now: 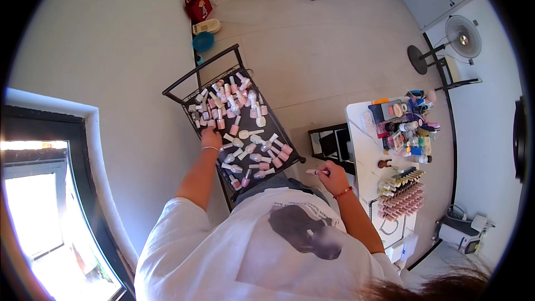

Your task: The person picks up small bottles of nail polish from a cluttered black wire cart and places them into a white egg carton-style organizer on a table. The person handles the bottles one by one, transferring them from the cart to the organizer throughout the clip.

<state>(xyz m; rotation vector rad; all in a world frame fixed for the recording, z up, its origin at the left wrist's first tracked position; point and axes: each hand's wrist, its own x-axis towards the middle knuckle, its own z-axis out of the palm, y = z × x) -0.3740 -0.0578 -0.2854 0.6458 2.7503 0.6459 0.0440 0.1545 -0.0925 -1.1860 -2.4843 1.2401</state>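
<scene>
Many nail polish bottles, pink and pearly with pale caps, lie on the dark top shelf of a black metal trolley (276,128) in front of me. My left hand (211,139) is at the trolley's left edge, its fingers by a pink nail polish bottle (211,123); whether it grips anything is hidden. Held out right of the trolley, my right hand (333,176) is closed around a small pale pink nail polish bottle (312,172). Nearer me on the shelf are loose bottles, among them a pink bottle with a white cap (245,179).
To the right, a white marble-look table (357,138) bears rows of pink-capped bottles (401,201) and a crowd of cosmetics (411,138). A black rack (330,144) stands between table and trolley. Beyond are a standing fan (463,37), a blue basin (203,42) and a red bag (198,6).
</scene>
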